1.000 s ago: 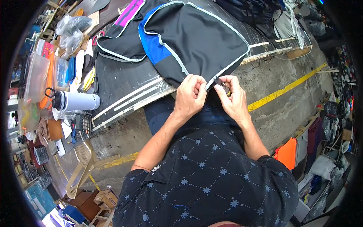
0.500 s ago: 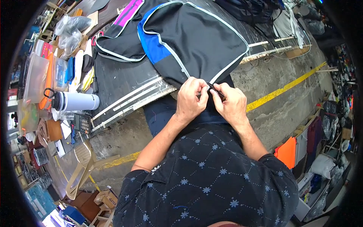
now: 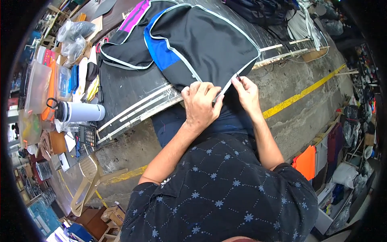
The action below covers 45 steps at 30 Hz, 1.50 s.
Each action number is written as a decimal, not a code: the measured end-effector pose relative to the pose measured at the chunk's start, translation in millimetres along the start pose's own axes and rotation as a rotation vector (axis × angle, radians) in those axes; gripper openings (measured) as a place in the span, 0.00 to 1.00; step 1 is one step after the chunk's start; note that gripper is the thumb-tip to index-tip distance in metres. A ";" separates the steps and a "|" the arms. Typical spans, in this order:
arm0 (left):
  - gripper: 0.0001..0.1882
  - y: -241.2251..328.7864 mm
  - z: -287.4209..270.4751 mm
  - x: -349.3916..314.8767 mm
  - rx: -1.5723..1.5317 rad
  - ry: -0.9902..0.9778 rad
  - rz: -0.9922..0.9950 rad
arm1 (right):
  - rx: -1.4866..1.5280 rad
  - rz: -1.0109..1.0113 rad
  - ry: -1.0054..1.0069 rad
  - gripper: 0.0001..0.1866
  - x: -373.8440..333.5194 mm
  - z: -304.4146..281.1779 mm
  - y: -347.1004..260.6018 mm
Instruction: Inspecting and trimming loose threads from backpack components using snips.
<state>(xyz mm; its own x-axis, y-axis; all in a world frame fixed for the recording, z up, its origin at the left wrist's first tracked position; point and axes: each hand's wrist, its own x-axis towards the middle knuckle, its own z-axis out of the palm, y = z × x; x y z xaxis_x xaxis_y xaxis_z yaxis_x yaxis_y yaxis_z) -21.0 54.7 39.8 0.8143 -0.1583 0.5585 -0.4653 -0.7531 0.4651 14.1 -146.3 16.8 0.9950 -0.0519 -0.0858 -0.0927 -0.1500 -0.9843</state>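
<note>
A black fabric panel (image 3: pixel 205 40) with light grey edge binding and a blue section lies over the table edge, its near corner drawn down toward me. My left hand (image 3: pixel 200 105) has its fingers closed on that near corner; something dark shows at its fingertips, too small to name. Along the right bound edge, my right hand (image 3: pixel 247 96) pinches a slim dark thing (image 3: pixel 238 77), whose tip pokes out beyond the fingers beside the binding. Whether these fingers also grip the binding is hidden. A second black piece (image 3: pixel 129 50) with a magenta strip lies behind, to the left.
The dark table (image 3: pixel 133 86) has pale strips along its edge. A lavender bottle (image 3: pixel 82 111), a calculator (image 3: pixel 87 135) and plastic boxes (image 3: pixel 38 86) crowd the left side. Dark bags (image 3: pixel 260 10) lie at the far right. A yellow line (image 3: pixel 302 93) crosses the floor.
My hands were close together at the panel's near corner. The right hand has moved up and right along the bound edge with the slim dark thing; the left stays near the corner.
</note>
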 end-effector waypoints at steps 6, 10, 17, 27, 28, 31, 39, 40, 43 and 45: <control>0.06 -8.8 2.3 -11.0 -0.027 -0.011 -0.042 | 0.284 0.062 -0.078 0.08 -4.0 3.8 31.3; 0.06 -19.8 -2.8 -13.1 0.043 0.009 -0.072 | 0.305 0.097 -0.078 0.10 -13.4 0.3 43.3; 0.17 -53.9 -25.8 -7.5 -0.064 0.178 -0.128 | 0.264 0.084 -0.079 0.09 -11.4 -10.1 40.6; 0.29 -29.6 -12.5 -3.0 -0.020 -0.050 -0.242 | -0.292 -0.173 0.360 0.24 64.6 -61.7 9.0; 0.28 -27.2 -11.6 -2.1 -0.006 -0.081 -0.230 | -0.287 -0.059 0.401 0.22 75.4 -68.9 13.8; 0.22 -33.1 -3.6 -9.8 -0.034 -0.055 -0.254 | -0.136 -0.052 0.335 0.18 91.6 -78.8 32.0; 0.08 -96.4 -56.4 22.8 0.119 0.353 0.097 | 0.622 0.063 0.024 0.06 60.9 -18.3 27.5; 0.08 -108.9 -67.7 29.1 0.154 0.445 0.162 | 0.694 0.035 -0.046 0.06 56.6 -6.5 30.2; 0.08 -146.5 -105.1 29.1 0.294 0.361 0.091 | 0.668 0.094 -0.090 0.08 40.5 33.6 16.1; 0.10 -148.3 -117.7 14.8 0.525 0.218 -0.195 | 0.574 0.070 -0.095 0.09 28.3 58.6 4.1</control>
<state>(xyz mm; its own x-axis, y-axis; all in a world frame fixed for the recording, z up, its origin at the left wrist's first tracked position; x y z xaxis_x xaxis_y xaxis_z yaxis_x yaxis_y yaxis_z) 19.2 239.2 59.9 0.7519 0.1072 0.6505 -0.0354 -0.9787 0.2022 44.1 -90.5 1.3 0.9888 0.0501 -0.1407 -0.1488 0.4103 -0.8997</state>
